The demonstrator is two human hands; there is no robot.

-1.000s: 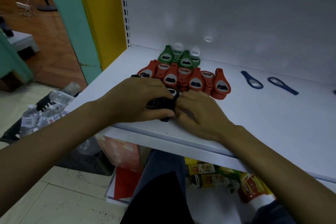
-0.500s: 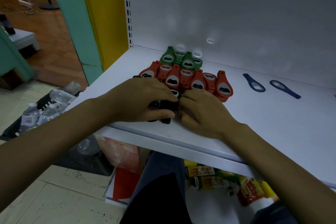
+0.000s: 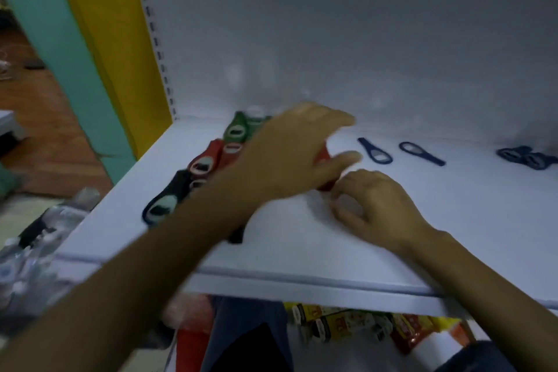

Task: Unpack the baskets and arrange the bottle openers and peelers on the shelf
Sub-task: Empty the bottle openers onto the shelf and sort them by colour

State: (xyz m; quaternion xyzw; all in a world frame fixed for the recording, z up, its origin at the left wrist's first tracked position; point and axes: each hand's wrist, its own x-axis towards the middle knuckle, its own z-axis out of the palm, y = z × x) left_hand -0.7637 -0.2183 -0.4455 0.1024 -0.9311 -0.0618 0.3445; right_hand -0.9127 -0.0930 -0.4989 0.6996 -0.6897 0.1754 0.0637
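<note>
Left hand lay with fingers spread wide over the red bottle openers mid-shelf; right hand was loosely curled, fingertips on the shelf just beside that row's right end, nothing seen in it. Best bet was light, even pressure from both sides to square the red row between the green openers behind and the black openers in front without toppling any. No writing was readable; the packets under the shelf were too blurred.

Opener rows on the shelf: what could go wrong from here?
The left hand spans the overlapped red openers; a nudge could scatter them and the green openers behind. The left forearm crosses low over the black openers near the shelf front edge and might sweep one off.
</note>
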